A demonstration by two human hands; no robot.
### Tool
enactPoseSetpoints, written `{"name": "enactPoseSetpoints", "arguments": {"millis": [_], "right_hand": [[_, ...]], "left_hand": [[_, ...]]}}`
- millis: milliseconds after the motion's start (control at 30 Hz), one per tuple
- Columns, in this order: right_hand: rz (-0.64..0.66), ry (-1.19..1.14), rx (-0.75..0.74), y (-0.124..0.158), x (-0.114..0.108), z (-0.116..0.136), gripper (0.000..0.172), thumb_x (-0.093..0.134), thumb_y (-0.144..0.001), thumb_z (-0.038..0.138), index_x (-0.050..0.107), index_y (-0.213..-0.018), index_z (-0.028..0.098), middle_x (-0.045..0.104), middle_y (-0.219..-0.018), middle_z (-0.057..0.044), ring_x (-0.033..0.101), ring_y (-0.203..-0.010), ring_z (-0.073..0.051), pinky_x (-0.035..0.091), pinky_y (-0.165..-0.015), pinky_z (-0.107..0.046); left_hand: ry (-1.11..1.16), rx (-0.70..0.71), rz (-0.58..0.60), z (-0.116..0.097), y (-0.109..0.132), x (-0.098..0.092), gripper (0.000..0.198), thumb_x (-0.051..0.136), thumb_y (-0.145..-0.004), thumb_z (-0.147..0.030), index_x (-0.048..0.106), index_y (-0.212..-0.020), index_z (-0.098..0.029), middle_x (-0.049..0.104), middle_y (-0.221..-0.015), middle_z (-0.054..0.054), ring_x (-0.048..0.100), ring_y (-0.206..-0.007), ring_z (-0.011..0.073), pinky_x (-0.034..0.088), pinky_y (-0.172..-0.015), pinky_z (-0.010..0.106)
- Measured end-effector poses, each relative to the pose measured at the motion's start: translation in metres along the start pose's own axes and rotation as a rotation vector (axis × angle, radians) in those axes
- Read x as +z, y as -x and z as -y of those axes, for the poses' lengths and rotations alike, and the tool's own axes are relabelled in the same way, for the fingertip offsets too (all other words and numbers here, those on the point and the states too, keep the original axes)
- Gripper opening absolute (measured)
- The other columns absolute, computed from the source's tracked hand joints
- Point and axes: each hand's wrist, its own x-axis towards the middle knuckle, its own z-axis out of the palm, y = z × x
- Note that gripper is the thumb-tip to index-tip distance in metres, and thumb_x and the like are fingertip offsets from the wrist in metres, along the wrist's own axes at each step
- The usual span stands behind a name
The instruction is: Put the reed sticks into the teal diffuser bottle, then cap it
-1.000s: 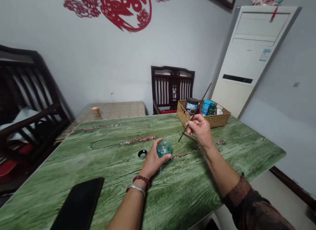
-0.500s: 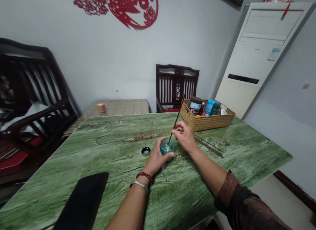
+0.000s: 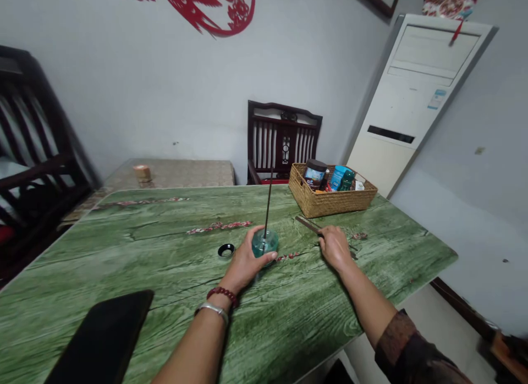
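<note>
My left hand is wrapped round a small teal glass bottle on the table. One thin dark reed stick stands almost upright in the bottle's mouth. To the left of the bottle lies a small black ring-shaped cap. My right hand is over on the right, its fingers closed on dark reed sticks that lie on the tabletop. The hand covers their middle, so how many it grips is hidden.
A woven basket with jars and bottles stands at the back right of the green wood-patterned table. A large black phone or tablet lies front left. Beyond the table are a dark wooden chair and a lower table.
My right hand has let go of the reed stick in the bottle and moved right to the sticks on the table. My left hand keeps hold of the bottle. The view has shifted.
</note>
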Motion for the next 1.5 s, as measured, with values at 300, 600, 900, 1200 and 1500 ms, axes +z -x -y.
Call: {"name": "enactPoseSetpoints", "arguments": {"millis": [300, 600, 900, 1200, 1500], "right_hand": [[0.066, 0.161, 0.038, 0.000, 0.010, -0.001, 0.033, 0.051, -0.094, 0.027, 0.065, -0.122, 0.017, 0.064, -0.112, -0.014, 0.054, -0.110, -0.027, 0.039, -0.091, -0.035], [0.030, 0.099, 0.021, -0.001, 0.010, -0.005, 0.027, 0.056, -0.091, 0.030, 0.071, -0.111, 0.020, 0.066, -0.105, -0.011, 0.058, -0.105, -0.024, 0.039, -0.090, -0.031], [0.084, 0.080, -0.001, -0.001, 0.010, -0.006, 0.017, 0.056, -0.089, 0.025, 0.071, -0.093, 0.018, 0.070, -0.097, -0.010, 0.063, -0.097, -0.021, 0.041, -0.084, -0.027], [-0.058, -0.287, 0.033, -0.002, -0.008, 0.004, 0.018, 0.052, -0.089, 0.027, 0.068, -0.091, 0.020, 0.072, -0.082, -0.005, 0.065, -0.076, -0.017, 0.041, -0.070, -0.024], [-0.372, -1.274, -0.117, -0.017, -0.076, 0.055, 0.020, 0.064, -0.081, 0.035, 0.057, -0.092, 0.020, 0.072, -0.081, -0.001, 0.061, -0.059, -0.012, 0.047, -0.057, -0.023]], "left_hand": [[0.002, 0.010, 0.007, 0.004, 0.000, 0.001, 0.077, 0.073, -0.068, -0.047, 0.045, -0.134, -0.020, 0.063, -0.121, 0.012, 0.064, -0.106, 0.0285, 0.048, -0.095, 0.045], [-0.004, 0.017, 0.005, 0.002, -0.001, 0.001, 0.077, 0.073, -0.068, -0.046, 0.045, -0.134, -0.020, 0.063, -0.123, 0.013, 0.063, -0.107, 0.0290, 0.047, -0.096, 0.044], [-0.021, 0.024, 0.016, 0.003, 0.000, 0.001, 0.078, 0.073, -0.069, -0.048, 0.044, -0.135, -0.018, 0.061, -0.125, 0.014, 0.061, -0.108, 0.0287, 0.047, -0.095, 0.044], [-0.006, 0.003, 0.039, 0.000, 0.001, 0.000, 0.077, 0.073, -0.070, -0.047, 0.043, -0.135, -0.019, 0.061, -0.125, 0.012, 0.061, -0.108, 0.0278, 0.046, -0.096, 0.043], [0.007, 0.012, 0.033, -0.001, 0.001, 0.000, 0.076, 0.074, -0.069, -0.044, 0.043, -0.134, -0.019, 0.060, -0.126, 0.012, 0.060, -0.111, 0.0282, 0.044, -0.099, 0.044]]}}
